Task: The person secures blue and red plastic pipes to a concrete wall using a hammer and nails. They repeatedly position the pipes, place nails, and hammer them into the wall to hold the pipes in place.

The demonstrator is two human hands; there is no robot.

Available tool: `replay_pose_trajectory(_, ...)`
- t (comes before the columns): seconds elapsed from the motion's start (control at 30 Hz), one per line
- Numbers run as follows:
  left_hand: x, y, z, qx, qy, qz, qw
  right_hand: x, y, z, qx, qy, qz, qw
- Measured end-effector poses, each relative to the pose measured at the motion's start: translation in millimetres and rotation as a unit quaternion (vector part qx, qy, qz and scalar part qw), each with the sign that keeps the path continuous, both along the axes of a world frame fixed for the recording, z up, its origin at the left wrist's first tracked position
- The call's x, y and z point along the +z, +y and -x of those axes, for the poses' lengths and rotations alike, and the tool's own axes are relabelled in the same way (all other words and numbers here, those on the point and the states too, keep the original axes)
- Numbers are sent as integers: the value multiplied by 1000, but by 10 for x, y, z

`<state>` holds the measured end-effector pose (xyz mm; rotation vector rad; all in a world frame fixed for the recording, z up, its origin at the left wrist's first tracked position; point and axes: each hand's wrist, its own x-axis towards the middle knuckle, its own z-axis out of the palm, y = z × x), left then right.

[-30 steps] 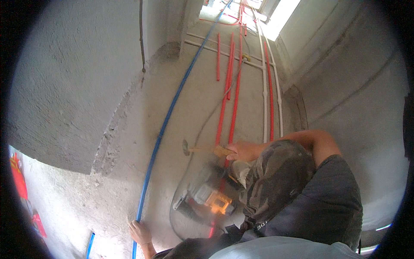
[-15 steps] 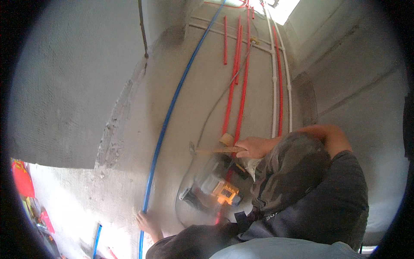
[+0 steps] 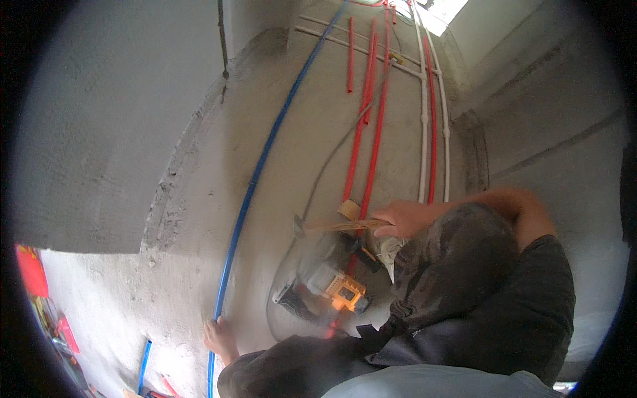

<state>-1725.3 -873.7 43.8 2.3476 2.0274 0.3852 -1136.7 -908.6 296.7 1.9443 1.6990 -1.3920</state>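
My left hand (image 3: 222,339) is closed round the lower part of a long blue pipe (image 3: 255,176), which runs up and away along the grey concrete floor. In my right hand (image 3: 400,219) is the wooden handle of a hammer (image 3: 348,226). Its dark head (image 3: 298,225) points left and hangs over or near a grey cord. Under and just below the hammer lies a yellow, grey and black power tool (image 3: 344,292), partly blurred. My bent knee (image 3: 458,259) in dark trousers stands below my right forearm.
Several red pipes (image 3: 377,132) and white pipes (image 3: 424,152) run lengthwise to the right. A small tan block (image 3: 350,210) sits beside the red ones. A grey wall (image 3: 544,132) rises at right; a rough concrete edge (image 3: 162,199) is at left. A short blue pipe (image 3: 144,365) lies lower left.
The view has turned slightly. Both hands keep their hold, the left on the blue pipe and the right on the hammer; the hammer has hardly moved.
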Motion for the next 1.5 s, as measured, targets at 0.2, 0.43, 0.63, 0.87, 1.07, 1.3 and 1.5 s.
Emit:
replay_pose_trajectory(0.2,-158,-26,-194,38,71,-34,996,-297,-120,171,-68,-7,56,996)
replay_pose_trajectory(0.43,-17,53,8,-39,81,12,996,-491,73,354,13,28,-34,999)
replay_pose_trajectory(0.63,126,-1000,1507,36,240,113,963,-305,148,380,68,31,19,997)
replay_pose_trajectory(0.87,421,-513,379,-53,86,27,995,-492,-3,508,35,0,-8,999)
replay_pose_trajectory(1.07,219,-173,455,-68,61,49,995,-589,15,618,15,30,-53,998)
replay_pose_trajectory(1.3,207,-465,645,-26,43,45,998,-546,-113,527,-9,42,-43,998)
replay_pose_trajectory(1.5,164,-582,771,-16,30,61,998,-405,-130,461,-2,33,-1,999)
